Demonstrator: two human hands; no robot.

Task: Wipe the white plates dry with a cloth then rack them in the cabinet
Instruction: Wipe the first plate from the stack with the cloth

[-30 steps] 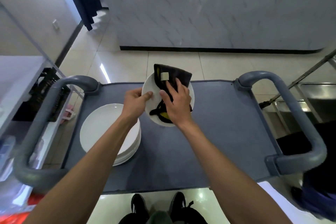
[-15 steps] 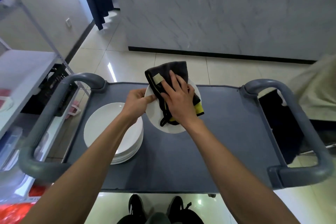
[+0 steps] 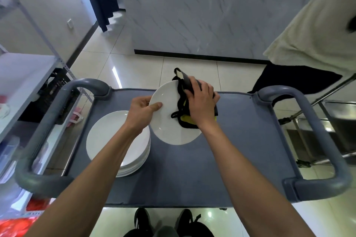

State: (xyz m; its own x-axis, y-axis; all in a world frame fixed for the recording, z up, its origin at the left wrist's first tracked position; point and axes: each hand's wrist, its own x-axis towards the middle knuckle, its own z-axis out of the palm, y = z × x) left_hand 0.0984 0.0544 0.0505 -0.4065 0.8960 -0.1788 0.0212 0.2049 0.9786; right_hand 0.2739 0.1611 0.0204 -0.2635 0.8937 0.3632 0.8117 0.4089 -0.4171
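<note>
My left hand grips the left rim of a white plate, thumb on its face, holding it tilted above the grey cart top. My right hand presses a dark cloth with yellow lining against the plate's right side, fingers curled over the bunched fabric. The cloth hangs over the plate's far right rim. A stack of white plates sits on the cart's left part, partly hidden by my left forearm.
The cart has grey loop handles at left and right. A metal shelf unit stands to the left. Another person in a pale top stands at the far right, by steel equipment. A marble-faced counter lies ahead.
The cloth and my right hand have slid from the plate's middle to its right side, baring more of the plate's face. The person at the right has come further into view.
</note>
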